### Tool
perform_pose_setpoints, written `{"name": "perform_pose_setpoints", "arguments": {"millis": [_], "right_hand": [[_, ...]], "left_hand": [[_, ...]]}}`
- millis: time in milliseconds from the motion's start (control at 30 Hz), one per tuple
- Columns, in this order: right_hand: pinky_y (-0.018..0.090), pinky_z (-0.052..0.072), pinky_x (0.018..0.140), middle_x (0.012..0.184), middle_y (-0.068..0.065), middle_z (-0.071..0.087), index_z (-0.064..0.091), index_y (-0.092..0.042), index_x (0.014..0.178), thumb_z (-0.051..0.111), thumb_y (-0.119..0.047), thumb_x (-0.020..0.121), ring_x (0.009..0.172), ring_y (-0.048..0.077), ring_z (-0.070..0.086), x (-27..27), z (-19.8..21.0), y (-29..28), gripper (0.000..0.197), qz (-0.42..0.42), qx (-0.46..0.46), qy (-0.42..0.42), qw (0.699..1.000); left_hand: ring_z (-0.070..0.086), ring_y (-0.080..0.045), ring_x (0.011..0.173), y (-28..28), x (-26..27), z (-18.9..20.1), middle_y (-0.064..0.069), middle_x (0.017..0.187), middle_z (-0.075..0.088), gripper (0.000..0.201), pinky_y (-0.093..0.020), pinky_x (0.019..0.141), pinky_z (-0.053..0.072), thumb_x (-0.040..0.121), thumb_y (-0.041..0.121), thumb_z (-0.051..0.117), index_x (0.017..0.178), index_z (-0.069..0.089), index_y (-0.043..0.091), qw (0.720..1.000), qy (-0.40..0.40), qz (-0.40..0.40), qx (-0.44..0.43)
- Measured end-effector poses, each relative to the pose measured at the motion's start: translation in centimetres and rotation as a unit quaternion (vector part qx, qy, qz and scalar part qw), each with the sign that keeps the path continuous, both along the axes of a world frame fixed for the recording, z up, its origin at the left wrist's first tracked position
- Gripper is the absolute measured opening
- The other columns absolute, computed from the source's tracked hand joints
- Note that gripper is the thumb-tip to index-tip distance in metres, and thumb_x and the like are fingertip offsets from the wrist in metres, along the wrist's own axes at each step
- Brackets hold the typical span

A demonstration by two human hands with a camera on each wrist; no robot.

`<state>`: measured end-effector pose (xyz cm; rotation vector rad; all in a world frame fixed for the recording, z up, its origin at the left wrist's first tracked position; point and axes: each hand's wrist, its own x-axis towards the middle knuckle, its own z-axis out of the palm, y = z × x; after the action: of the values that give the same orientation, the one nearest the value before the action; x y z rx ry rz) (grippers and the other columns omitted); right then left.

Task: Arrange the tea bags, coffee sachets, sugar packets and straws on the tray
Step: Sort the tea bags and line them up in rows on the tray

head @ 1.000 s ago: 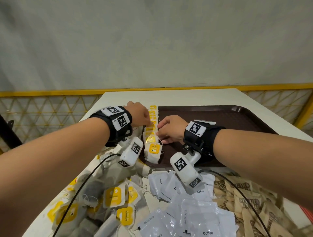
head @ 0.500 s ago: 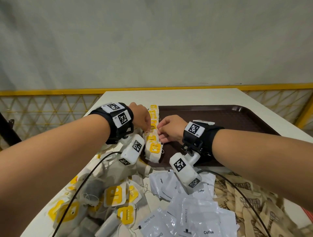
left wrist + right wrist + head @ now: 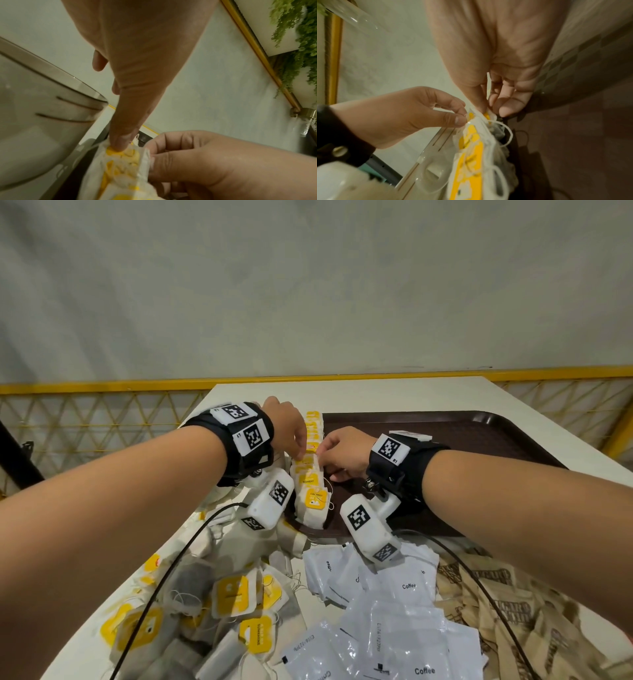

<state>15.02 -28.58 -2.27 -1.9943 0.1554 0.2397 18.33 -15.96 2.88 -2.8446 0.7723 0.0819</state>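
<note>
A: Head view: both hands meet over the row of tea bags [image 3: 310,474] along the tray's [image 3: 445,433] left edge. Finger detail hidden by knuckles.

B: Wrist views fill that in. Left hand [image 3: 137,65]: thumb tip pressed onto a yellow tag atop the row, thumb and forefinger closing on a bag edge. Right hand [image 3: 496,56]: thumb and fingers pinching the bag top from the tray's inner side.

A: Around the tray?

B: Near side, on the desk [image 3: 267,395]: loose tea bags [image 3: 233,594] heaped left, white coffee sachets [image 3: 394,611] middle, brown sugar packets [image 3: 513,604] right. Forearms and camera cables cross over all three heaps.

A: Straws?

B: Cannot tell; a clear container [image 3: 42,108] stands left of the tray.
</note>
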Motion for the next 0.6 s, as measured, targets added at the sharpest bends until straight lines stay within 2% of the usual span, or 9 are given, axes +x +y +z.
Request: {"name": "perform_pose_setpoints", "arguments": {"millis": [33,133,167,233,267,333,433,500,600], "right_hand": [[0.024,0.049,0.051,0.069,0.010,0.053,0.054,-0.010,0.070,0.054,0.006,0.091,0.057,0.015,0.050,-0.1,0.1,0.0,0.026,-0.005,0.006,0.001,1.000],[0.019,0.048,0.043,0.067,0.011,0.051,0.051,-0.008,0.071,0.046,0.008,0.094,0.054,0.015,0.050,-0.2,-0.1,0.1,0.029,-0.030,0.031,0.002,0.999],[0.019,0.048,0.043,0.067,0.011,0.051,0.049,-0.008,0.072,0.045,0.008,0.094,0.054,0.016,0.051,-0.2,-0.1,0.2,0.028,-0.035,0.040,0.000,0.999],[0.020,0.051,0.047,0.066,0.011,0.052,0.048,-0.009,0.075,0.046,0.007,0.095,0.055,0.015,0.053,0.0,-0.4,0.3,0.026,-0.038,0.054,-0.004,0.998],[0.021,0.052,0.050,0.066,0.011,0.054,0.048,-0.009,0.076,0.047,0.006,0.095,0.055,0.015,0.054,0.0,-0.5,0.3,0.024,-0.039,0.056,-0.006,0.998],[0.024,0.054,0.054,0.066,0.012,0.055,0.049,-0.009,0.078,0.049,0.006,0.093,0.056,0.016,0.056,0.0,-0.6,0.3,0.022,-0.044,0.061,-0.010,0.997],[0.024,0.055,0.052,0.068,0.012,0.056,0.051,-0.007,0.077,0.049,0.008,0.093,0.057,0.017,0.057,-0.1,-0.5,0.0,0.022,-0.051,0.077,-0.015,0.996],[0.024,0.055,0.053,0.068,0.012,0.056,0.052,-0.006,0.075,0.049,0.009,0.093,0.058,0.017,0.057,-0.3,-0.4,-0.5,0.024,-0.054,0.079,-0.011,0.995],[0.025,0.056,0.060,0.069,0.011,0.057,0.054,-0.005,0.075,0.050,0.010,0.092,0.061,0.016,0.060,-0.6,-0.5,-1.0,0.023,-0.045,0.079,-0.007,0.996]], "left_hand": [[0.038,-0.016,0.109,-0.1,0.1,0.0,0.006,0.116,0.060,0.024,-0.024,0.070,0.024,0.084,0.041,0.067,0.105,0.072,0.029,1.000,-0.002,0.004,0.000],[0.034,-0.010,0.099,-0.6,0.1,0.2,0.006,0.115,0.060,0.025,-0.018,0.057,0.016,0.087,0.038,0.066,0.109,0.070,0.028,1.000,0.000,-0.004,0.016],[0.033,-0.010,0.098,-0.8,0.1,0.2,0.006,0.116,0.060,0.024,-0.016,0.055,0.011,0.087,0.038,0.065,0.109,0.070,0.028,1.000,-0.001,-0.009,0.021],[0.035,-0.013,0.101,-1.0,0.2,0.2,0.005,0.116,0.058,0.022,-0.020,0.056,0.016,0.088,0.038,0.064,0.107,0.071,0.030,0.999,-0.005,-0.015,0.035],[0.037,-0.015,0.105,-1.1,0.3,0.1,0.004,0.116,0.057,0.021,-0.023,0.059,0.019,0.087,0.039,0.065,0.106,0.071,0.031,0.999,-0.007,-0.013,0.043],[0.037,-0.019,0.111,-1.2,0.5,-0.2,0.005,0.113,0.055,0.018,-0.027,0.073,0.025,0.085,0.041,0.067,0.101,0.071,0.033,0.998,-0.010,-0.002,0.054],[0.039,-0.022,0.113,-1.0,0.7,-0.7,0.006,0.107,0.052,0.009,-0.039,0.087,0.035,0.080,0.040,0.072,0.086,0.067,0.036,0.999,-0.025,0.016,0.031],[0.041,-0.023,0.113,-0.8,0.8,-0.6,0.006,0.106,0.053,0.009,-0.039,0.090,0.035,0.080,0.037,0.072,0.081,0.063,0.034,0.999,-0.039,0.025,-0.002],[0.041,-0.022,0.111,-0.3,0.8,0.0,0.007,0.106,0.058,0.012,-0.035,0.085,0.035,0.079,0.041,0.072,0.083,0.066,0.031,0.999,-0.030,0.029,-0.020]]}}
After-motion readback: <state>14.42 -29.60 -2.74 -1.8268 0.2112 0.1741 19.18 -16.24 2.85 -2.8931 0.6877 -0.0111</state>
